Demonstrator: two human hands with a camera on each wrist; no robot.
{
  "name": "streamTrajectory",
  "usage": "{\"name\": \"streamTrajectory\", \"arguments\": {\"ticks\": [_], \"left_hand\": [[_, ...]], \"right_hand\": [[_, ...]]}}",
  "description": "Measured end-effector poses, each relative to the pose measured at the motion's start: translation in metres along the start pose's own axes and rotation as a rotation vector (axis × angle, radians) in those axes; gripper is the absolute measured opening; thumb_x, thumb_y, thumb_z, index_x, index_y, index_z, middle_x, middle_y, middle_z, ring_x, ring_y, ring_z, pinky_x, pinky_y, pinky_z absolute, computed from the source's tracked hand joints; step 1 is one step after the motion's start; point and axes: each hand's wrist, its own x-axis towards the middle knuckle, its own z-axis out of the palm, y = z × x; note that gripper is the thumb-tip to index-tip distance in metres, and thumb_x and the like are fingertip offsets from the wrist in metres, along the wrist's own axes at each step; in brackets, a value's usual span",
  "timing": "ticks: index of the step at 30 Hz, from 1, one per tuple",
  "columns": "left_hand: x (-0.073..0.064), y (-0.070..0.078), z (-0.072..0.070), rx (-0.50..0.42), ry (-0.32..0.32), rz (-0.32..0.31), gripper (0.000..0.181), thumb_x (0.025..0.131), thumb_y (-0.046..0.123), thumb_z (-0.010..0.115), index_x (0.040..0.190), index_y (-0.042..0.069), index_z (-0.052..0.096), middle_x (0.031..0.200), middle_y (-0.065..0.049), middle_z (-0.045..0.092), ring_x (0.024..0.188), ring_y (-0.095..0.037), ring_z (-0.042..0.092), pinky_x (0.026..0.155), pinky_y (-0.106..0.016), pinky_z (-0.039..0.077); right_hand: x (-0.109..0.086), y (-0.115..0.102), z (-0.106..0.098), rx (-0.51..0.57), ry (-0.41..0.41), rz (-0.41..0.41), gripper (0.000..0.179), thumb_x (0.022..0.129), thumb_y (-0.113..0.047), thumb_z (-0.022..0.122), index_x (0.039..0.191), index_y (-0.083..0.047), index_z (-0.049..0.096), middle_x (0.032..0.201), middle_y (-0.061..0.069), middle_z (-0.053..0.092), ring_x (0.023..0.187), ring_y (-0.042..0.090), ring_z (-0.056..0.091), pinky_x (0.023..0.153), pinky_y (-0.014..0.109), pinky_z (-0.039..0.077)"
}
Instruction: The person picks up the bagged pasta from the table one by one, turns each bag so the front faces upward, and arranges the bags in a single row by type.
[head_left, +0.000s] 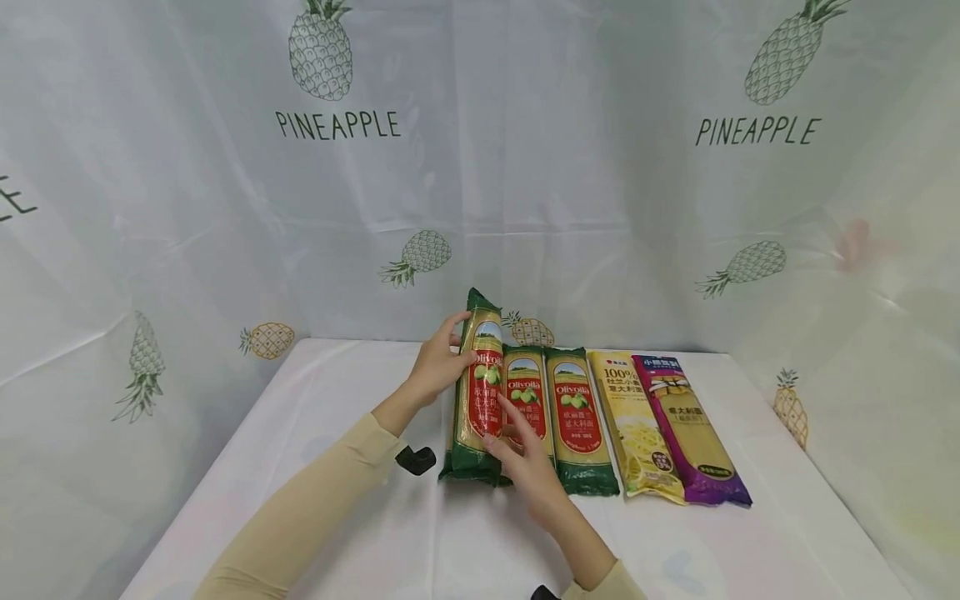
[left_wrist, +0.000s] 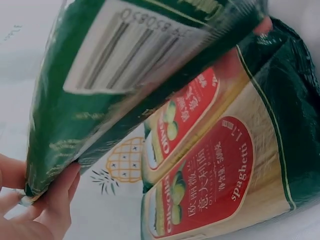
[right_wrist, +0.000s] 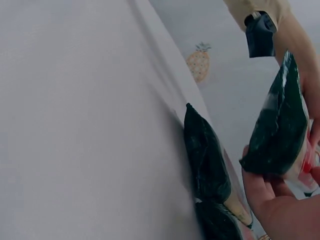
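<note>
A green-ended packet of spaghetti (head_left: 477, 400) with a red Olivoila label is raised and tilted in both hands. My left hand (head_left: 438, 365) grips its upper left side; in the left wrist view the fingers (left_wrist: 55, 205) pinch one end of the packet, whose barcode side shows. At the lower right edge, my right hand (head_left: 531, 467) holds it, with fingers under the green end in the right wrist view. Two matching spaghetti packets (head_left: 527, 400) (head_left: 581, 425) lie side by side just right of it, the nearer one partly hidden by the right hand.
Farther right lie a yellow pasta packet (head_left: 637, 425) and a purple pasta packet (head_left: 693, 425), slanting alongside the others. They rest on a white-covered table (head_left: 360, 525). Behind it hangs a pale curtain (head_left: 555, 183) printed with pineapples, meeting the table's back edge.
</note>
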Motion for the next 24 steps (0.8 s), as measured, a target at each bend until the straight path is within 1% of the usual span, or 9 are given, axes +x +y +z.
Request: {"name": "streamTrajectory", "arguments": {"ticks": [4, 7, 9, 11, 13, 15, 18, 20, 24], "left_hand": [[-0.001, 0.004, -0.004, -0.067, -0.009, -0.021, 0.072, 0.104, 0.006, 0.066, 0.164, 0.033, 0.038, 0.136, -0.017, 0.066, 0.105, -0.033, 0.074, 0.086, -0.044, 0.062], [-0.002, 0.004, -0.006, -0.112, -0.022, -0.039, 0.071, 0.104, 0.004, 0.065, 0.164, 0.033, 0.038, 0.133, -0.016, 0.068, 0.106, -0.032, 0.073, 0.087, -0.044, 0.062], [-0.002, 0.003, -0.006, -0.127, -0.033, -0.048, 0.07, 0.105, 0.004, 0.064, 0.163, 0.033, 0.038, 0.132, -0.016, 0.068, 0.107, -0.032, 0.072, 0.088, -0.044, 0.062], [-0.001, 0.001, -0.005, -0.133, -0.042, -0.055, 0.07, 0.105, 0.004, 0.064, 0.164, 0.031, 0.038, 0.132, -0.016, 0.068, 0.109, -0.031, 0.072, 0.089, -0.044, 0.061], [0.0, -0.001, -0.004, -0.129, -0.047, -0.061, 0.07, 0.105, 0.005, 0.064, 0.164, 0.03, 0.037, 0.132, -0.016, 0.068, 0.11, -0.032, 0.072, 0.09, -0.044, 0.061], [0.0, -0.003, -0.004, -0.123, -0.054, -0.069, 0.069, 0.106, 0.006, 0.063, 0.165, 0.029, 0.035, 0.135, -0.016, 0.068, 0.111, -0.032, 0.071, 0.092, -0.045, 0.06], [0.0, -0.005, -0.004, -0.11, -0.067, -0.085, 0.07, 0.106, 0.008, 0.063, 0.166, 0.029, 0.033, 0.139, -0.017, 0.065, 0.112, -0.031, 0.072, 0.095, -0.048, 0.059], [0.0, -0.005, -0.005, -0.094, -0.077, -0.09, 0.071, 0.107, 0.011, 0.064, 0.167, 0.029, 0.03, 0.142, -0.018, 0.063, 0.112, -0.031, 0.072, 0.096, -0.049, 0.059], [0.0, -0.006, -0.005, -0.036, -0.086, -0.077, 0.073, 0.107, 0.018, 0.065, 0.168, 0.028, 0.026, 0.148, -0.02, 0.06, 0.114, -0.031, 0.071, 0.096, -0.049, 0.059]], "right_hand": [[0.003, -0.001, -0.006, 0.173, -0.088, 0.057, 0.075, 0.107, -0.033, 0.064, 0.17, -0.036, 0.023, 0.157, 0.024, 0.038, 0.136, 0.037, 0.052, 0.108, 0.058, 0.05], [0.005, 0.001, -0.009, 0.284, -0.154, 0.08, 0.08, 0.107, -0.028, 0.063, 0.171, -0.037, 0.016, 0.164, 0.025, 0.03, 0.135, 0.033, 0.056, 0.109, 0.053, 0.051], [0.007, 0.003, -0.01, 0.32, -0.185, 0.093, 0.082, 0.107, -0.024, 0.064, 0.171, -0.039, 0.015, 0.164, 0.025, 0.033, 0.129, 0.027, 0.059, 0.105, 0.047, 0.053], [0.008, 0.006, -0.009, 0.335, -0.196, 0.091, 0.083, 0.107, -0.02, 0.065, 0.171, -0.039, 0.015, 0.158, 0.022, 0.043, 0.121, 0.022, 0.062, 0.098, 0.04, 0.055], [0.008, 0.007, -0.008, 0.328, -0.185, 0.079, 0.084, 0.106, -0.017, 0.067, 0.171, -0.038, 0.017, 0.145, 0.017, 0.055, 0.109, 0.017, 0.061, 0.086, 0.031, 0.054], [0.009, 0.008, -0.007, 0.313, -0.159, 0.068, 0.084, 0.105, -0.015, 0.069, 0.17, -0.036, 0.02, 0.137, 0.013, 0.06, 0.096, 0.014, 0.058, 0.074, 0.025, 0.048], [0.009, 0.007, -0.005, 0.293, -0.122, 0.052, 0.084, 0.104, -0.012, 0.07, 0.17, -0.034, 0.023, 0.135, 0.011, 0.061, 0.091, 0.014, 0.055, 0.064, 0.022, 0.039], [0.009, 0.007, -0.004, 0.283, -0.1, 0.04, 0.083, 0.103, -0.011, 0.07, 0.169, -0.034, 0.025, 0.14, 0.014, 0.059, 0.094, 0.015, 0.056, 0.063, 0.022, 0.038], [0.009, 0.005, 0.0, 0.26, -0.061, 0.017, 0.082, 0.102, -0.009, 0.071, 0.168, -0.034, 0.029, 0.136, 0.015, 0.06, 0.099, 0.017, 0.061, 0.067, 0.021, 0.044]]}}
